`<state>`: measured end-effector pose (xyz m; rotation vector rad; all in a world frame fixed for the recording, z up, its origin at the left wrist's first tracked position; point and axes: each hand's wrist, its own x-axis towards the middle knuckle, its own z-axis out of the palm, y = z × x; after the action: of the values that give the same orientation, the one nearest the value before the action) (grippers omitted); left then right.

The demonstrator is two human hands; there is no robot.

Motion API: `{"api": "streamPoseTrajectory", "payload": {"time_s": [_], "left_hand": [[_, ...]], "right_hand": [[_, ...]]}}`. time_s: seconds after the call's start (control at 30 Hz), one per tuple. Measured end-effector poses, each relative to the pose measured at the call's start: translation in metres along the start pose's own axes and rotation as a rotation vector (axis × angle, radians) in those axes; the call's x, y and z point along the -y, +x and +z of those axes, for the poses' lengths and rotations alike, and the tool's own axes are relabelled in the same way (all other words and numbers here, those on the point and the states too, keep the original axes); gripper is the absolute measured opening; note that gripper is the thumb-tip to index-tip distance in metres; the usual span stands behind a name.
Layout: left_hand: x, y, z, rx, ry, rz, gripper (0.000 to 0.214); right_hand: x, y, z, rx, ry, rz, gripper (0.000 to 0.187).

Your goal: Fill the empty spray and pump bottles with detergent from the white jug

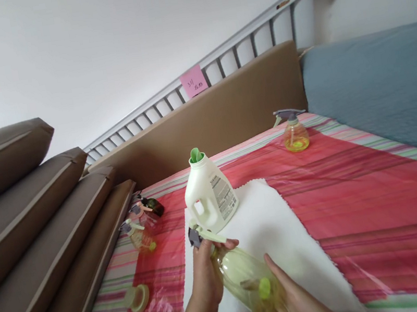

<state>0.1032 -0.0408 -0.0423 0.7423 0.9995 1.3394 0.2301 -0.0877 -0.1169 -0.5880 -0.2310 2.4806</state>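
A clear yellowish spray bottle [238,271] with a grey and pale green trigger head is held tilted between both hands. Around its neck, just below the trigger, my left hand [206,269] is closed. My right hand [295,300] supports the base, its fingers wrapped under and seen partly through the plastic. A bright yellow-green spot shows near the bottom. Just beyond stands a white detergent jug [203,191], upright and uncapped, with a green spout in its mouth. Both hands are over a white cloth [270,220] with a scalloped edge.
Several spray bottles [140,236] lie at the left beside stacked brown cushions [47,239]. A pale green cap [137,298] rests nearer. Another spray bottle [296,138] stands at the back right on red sheeting [357,195]. A brown headboard [244,84] runs behind.
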Motion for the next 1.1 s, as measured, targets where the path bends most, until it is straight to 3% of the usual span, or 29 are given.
{"api": "streamPoseTrajectory", "payload": {"time_s": [0.07, 0.17, 0.23, 0.3, 0.37, 0.47, 0.57, 0.63, 0.8, 0.93, 1.0, 1.1], "left_hand": [[0.003, 0.001, -0.001, -0.023, 0.018, 0.038, 0.017], [0.007, 0.004, -0.003, -0.072, 0.060, 0.147, 0.013], [0.006, 0.006, -0.003, -0.100, 0.071, 0.191, 0.012], [0.003, 0.006, -0.002, -0.093, 0.078, 0.186, 0.013], [-0.001, 0.005, -0.001, -0.057, 0.078, 0.142, 0.015], [-0.004, 0.004, -0.001, 0.015, 0.042, 0.047, 0.017], [-0.003, 0.005, -0.004, 0.043, 0.010, 0.035, 0.017], [0.000, 0.006, -0.005, 0.006, 0.013, 0.066, 0.017], [-0.001, 0.007, -0.003, -0.054, 0.021, 0.098, 0.018], [-0.005, 0.004, -0.002, 0.065, 0.010, 0.058, 0.021], [-0.004, 0.002, -0.004, 0.092, -0.013, 0.056, 0.022], [-0.001, 0.002, -0.007, 0.032, -0.029, 0.091, 0.020]], "right_hand": [[0.000, 0.003, -0.001, 0.002, -0.009, 0.019, 0.081], [-0.005, 0.008, -0.001, -0.005, -0.048, -0.185, 0.085], [-0.009, 0.009, -0.001, -0.037, -0.115, -0.374, 0.106], [-0.011, 0.008, -0.002, -0.069, -0.197, -0.470, 0.122], [-0.012, 0.007, -0.006, -0.054, -0.207, -0.437, 0.117], [-0.011, 0.007, -0.010, 0.059, -0.073, -0.244, 0.085], [-0.009, 0.006, -0.007, 0.100, -0.001, -0.102, 0.079], [-0.008, 0.004, -0.004, 0.078, -0.018, -0.133, 0.079], [-0.010, 0.004, -0.008, 0.107, -0.144, -0.308, 0.100], [-0.013, 0.010, -0.019, 0.206, -0.042, -0.143, 0.081], [-0.013, 0.009, -0.017, 0.196, -0.014, -0.071, 0.079], [-0.010, 0.005, -0.004, 0.074, -0.023, -0.162, 0.068]]}}
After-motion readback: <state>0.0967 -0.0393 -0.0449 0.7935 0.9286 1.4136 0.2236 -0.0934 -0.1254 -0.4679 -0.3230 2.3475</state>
